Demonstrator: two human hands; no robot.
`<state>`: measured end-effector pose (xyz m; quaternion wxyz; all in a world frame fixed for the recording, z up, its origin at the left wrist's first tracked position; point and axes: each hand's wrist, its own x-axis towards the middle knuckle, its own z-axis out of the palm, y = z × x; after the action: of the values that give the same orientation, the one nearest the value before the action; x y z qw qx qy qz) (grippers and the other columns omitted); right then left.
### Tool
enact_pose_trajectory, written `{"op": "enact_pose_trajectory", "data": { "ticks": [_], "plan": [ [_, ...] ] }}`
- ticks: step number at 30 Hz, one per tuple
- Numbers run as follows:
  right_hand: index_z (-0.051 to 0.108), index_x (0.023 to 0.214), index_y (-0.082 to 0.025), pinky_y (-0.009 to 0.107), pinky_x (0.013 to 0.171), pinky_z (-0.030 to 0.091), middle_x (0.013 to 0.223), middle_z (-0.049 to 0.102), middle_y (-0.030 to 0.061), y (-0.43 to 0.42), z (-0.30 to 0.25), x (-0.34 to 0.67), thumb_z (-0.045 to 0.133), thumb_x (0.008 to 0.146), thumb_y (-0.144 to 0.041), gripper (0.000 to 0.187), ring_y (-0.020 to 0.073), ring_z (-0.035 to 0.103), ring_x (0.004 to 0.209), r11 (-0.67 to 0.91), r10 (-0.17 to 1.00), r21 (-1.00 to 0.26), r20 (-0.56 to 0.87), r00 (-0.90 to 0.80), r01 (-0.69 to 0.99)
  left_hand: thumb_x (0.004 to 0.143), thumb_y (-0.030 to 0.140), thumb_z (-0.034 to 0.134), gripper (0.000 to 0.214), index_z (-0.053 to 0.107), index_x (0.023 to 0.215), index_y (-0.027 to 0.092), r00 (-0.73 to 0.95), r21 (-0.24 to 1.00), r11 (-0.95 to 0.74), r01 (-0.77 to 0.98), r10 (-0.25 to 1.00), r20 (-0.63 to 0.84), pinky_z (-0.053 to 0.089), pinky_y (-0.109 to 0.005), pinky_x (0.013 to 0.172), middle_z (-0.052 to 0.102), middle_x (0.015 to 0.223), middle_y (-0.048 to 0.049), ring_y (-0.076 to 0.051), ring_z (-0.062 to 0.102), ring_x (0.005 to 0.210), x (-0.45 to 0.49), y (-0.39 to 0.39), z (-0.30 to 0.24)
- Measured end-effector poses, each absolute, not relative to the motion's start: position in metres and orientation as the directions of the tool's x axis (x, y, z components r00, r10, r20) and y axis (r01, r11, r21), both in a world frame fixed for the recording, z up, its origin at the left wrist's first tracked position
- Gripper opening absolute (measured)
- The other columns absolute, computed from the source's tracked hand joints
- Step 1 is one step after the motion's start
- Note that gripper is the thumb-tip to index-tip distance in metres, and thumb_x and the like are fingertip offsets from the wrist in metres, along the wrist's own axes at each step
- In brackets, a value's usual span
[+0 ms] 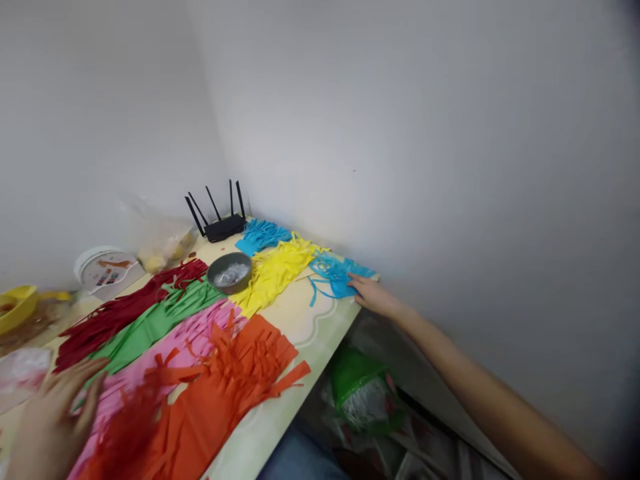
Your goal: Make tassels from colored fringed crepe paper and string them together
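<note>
My right hand [374, 295] reaches far across to the table's right corner, its fingers lying flat on a small pile of blue paper strips [336, 273]. My left hand [53, 420] is near the bottom left, blurred, fingers spread over the pink fringed paper [170, 350] and beside the orange fringed paper [220, 393]. Rows of cut paper lie between the hands: dark red [125, 308], green [160, 319], yellow [277, 269] and a second blue pile [263, 235]. A grey metal bowl [229, 272] with white contents stands among them.
A black router [223, 223] with antennas sits in the wall corner. A clear bag [160, 240], a white lidded tub [103, 267] and a yellow bowl [17, 305] line the back left. Below the table edge [300, 373] lie a green object [363, 390] and clutter.
</note>
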<state>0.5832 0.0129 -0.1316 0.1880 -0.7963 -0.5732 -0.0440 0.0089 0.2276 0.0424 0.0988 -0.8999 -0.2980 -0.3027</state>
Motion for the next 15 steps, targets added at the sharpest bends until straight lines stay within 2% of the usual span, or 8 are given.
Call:
{"op": "enact_pose_trajectory", "data": {
  "ticks": [2, 4, 6, 8, 12, 15],
  "plan": [
    [0.067, 0.111, -0.011, 0.042, 0.105, 0.041, 0.134, 0.053, 0.0203, 0.007, -0.134, 0.586, 0.051, 0.075, -0.006, 0.039, 0.0283, 0.053, 0.122, -0.234, 0.915, -0.240, 0.273, 0.296, 0.942, 0.085, 0.033, 0.050, 0.015, 0.062, 0.094, 0.032, 0.684, -0.062, -0.858, 0.510, 0.361, 0.634, 0.051, -0.047, 0.081, 0.072, 0.094, 0.0039, -0.026, 0.063, 0.087, 0.044, 0.216, 0.037],
    [0.065, 0.115, -0.013, 0.045, 0.106, 0.040, 0.138, 0.049, 0.0190, -0.002, -0.134, 0.587, 0.054, 0.073, -0.007, 0.044, 0.0295, 0.049, 0.126, -0.195, 0.928, -0.236, 0.271, 0.257, 0.952, 0.085, 0.028, 0.052, 0.015, 0.064, 0.095, 0.026, 0.753, -0.111, -0.900, 0.422, 0.280, 0.596, 0.047, -0.049, 0.087, 0.073, 0.096, -0.0027, -0.027, 0.065, 0.092, 0.081, 0.197, 0.034],
    [0.063, 0.120, -0.013, 0.051, 0.107, 0.036, 0.143, 0.044, 0.0186, -0.013, -0.134, 0.583, 0.057, 0.069, -0.007, 0.052, 0.0338, 0.042, 0.131, -0.168, 0.929, -0.235, 0.287, 0.234, 0.957, 0.086, 0.025, 0.053, 0.016, 0.065, 0.097, 0.024, 0.797, -0.136, -0.926, 0.351, 0.219, 0.563, 0.044, -0.051, 0.093, 0.073, 0.099, -0.0045, -0.027, 0.065, 0.095, 0.114, 0.174, 0.032],
    [0.065, 0.118, -0.014, 0.058, 0.106, 0.033, 0.143, 0.044, 0.0166, -0.025, -0.135, 0.574, 0.056, 0.069, -0.004, 0.051, 0.0369, 0.037, 0.134, -0.151, 0.919, -0.238, 0.325, 0.225, 0.959, 0.086, 0.022, 0.052, 0.019, 0.065, 0.100, 0.024, 0.826, -0.131, -0.946, 0.295, 0.184, 0.534, 0.042, -0.050, 0.096, 0.073, 0.102, -0.0046, -0.026, 0.064, 0.099, 0.138, 0.152, 0.026],
    [0.071, 0.098, -0.020, 0.056, 0.102, 0.039, 0.129, 0.060, 0.0106, -0.043, -0.129, 0.554, 0.048, 0.082, -0.006, 0.031, 0.0322, 0.048, 0.126, -0.100, 0.880, -0.273, 0.425, 0.213, 0.957, 0.087, 0.018, 0.050, 0.023, 0.065, 0.104, 0.024, 0.867, -0.050, -0.971, 0.233, 0.184, 0.462, 0.040, -0.049, 0.099, 0.072, 0.105, -0.0040, -0.025, 0.061, 0.105, 0.164, 0.127, 0.010],
    [0.071, 0.090, -0.020, 0.053, 0.097, 0.043, 0.115, 0.068, 0.0114, -0.036, -0.105, 0.552, 0.049, 0.087, -0.016, 0.022, 0.0293, 0.057, 0.113, -0.083, 0.828, -0.331, 0.502, 0.250, 0.940, 0.088, 0.019, 0.049, 0.022, 0.067, 0.101, 0.023, 0.883, 0.049, -0.974, 0.222, 0.222, 0.413, 0.041, -0.049, 0.098, 0.072, 0.105, -0.0048, -0.026, 0.060, 0.107, 0.176, 0.125, 0.003]
  ]
}}
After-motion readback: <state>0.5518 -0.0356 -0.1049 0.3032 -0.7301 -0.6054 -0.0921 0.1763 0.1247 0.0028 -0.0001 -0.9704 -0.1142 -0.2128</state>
